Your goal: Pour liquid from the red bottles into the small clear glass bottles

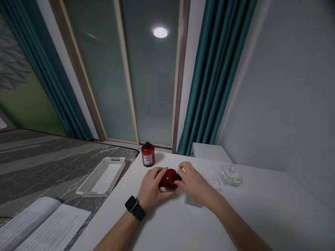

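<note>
A: Where are the person's hands?
B: Together, over the white table (117,219). The left hand (151,186), below a black watch (134,207), is wrapped around the body of a reddish-brown bottle (168,179). The right hand (192,181) has its thumb and fingertips pinched on the bottle's dark cap (178,177).

A: How does the bottle lie?
B: Tipped onto its side between the two hands, cap toward the right hand. Whether it touches the table cannot be told, since the fingers cover much of it.

A: What stands near it?
B: A second bottle (148,156), upright with a black top and pale label, just beyond the left hand. A clear item (192,201) shows partly beneath the right hand; it is too hidden to name. Farther right sits a crumpled, see-through bundle (230,175), perhaps plastic.

A: And to the left?
B: A white basket (117,176) and an open book (54,221) rest on a grey patterned surface (39,164). Teal curtains (209,87) flank glass doors (153,90) behind.
</note>
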Demonstrator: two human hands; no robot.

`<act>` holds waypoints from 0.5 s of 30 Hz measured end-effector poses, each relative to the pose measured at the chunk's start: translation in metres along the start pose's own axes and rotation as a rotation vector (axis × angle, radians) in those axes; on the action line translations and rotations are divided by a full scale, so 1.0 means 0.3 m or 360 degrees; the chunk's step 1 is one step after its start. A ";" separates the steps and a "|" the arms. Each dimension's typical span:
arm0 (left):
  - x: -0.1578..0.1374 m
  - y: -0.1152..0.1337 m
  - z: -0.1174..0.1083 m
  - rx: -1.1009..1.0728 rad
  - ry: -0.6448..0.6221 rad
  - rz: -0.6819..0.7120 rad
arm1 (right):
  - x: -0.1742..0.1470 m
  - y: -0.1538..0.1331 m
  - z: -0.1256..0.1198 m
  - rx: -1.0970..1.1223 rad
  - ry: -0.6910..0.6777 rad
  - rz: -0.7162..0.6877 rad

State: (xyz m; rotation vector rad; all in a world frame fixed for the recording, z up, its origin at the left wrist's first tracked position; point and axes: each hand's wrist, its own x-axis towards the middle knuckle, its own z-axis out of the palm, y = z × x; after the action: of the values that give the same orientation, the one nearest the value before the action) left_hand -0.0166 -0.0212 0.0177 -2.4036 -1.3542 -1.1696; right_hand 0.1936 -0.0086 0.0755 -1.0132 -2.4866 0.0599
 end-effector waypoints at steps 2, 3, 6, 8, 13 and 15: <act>-0.001 -0.005 0.001 -0.0026 -0.0030 -0.0037 | -0.003 0.000 -0.008 0.0087 -0.0018 0.0014; -0.002 -0.007 0.002 -0.0032 -0.0039 -0.0057 | -0.004 0.000 -0.012 0.0146 -0.0039 0.0023; -0.003 -0.011 0.006 -0.0053 -0.0037 -0.0103 | -0.005 -0.005 -0.015 0.0317 -0.0104 0.0020; -0.003 -0.010 0.007 -0.0081 -0.0035 -0.0111 | -0.003 -0.010 -0.013 0.0400 -0.0089 0.0036; -0.003 -0.001 0.005 -0.0143 -0.0040 -0.0121 | 0.002 -0.025 -0.020 0.0479 -0.0021 0.0026; -0.004 0.001 0.003 -0.0150 -0.0032 -0.0135 | 0.001 -0.028 -0.028 0.0527 -0.0024 0.0005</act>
State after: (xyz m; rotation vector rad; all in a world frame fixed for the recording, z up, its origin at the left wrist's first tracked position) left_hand -0.0161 -0.0216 0.0163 -2.4500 -1.4517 -1.2609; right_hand 0.1915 -0.0156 0.0849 -0.8772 -2.3823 0.4652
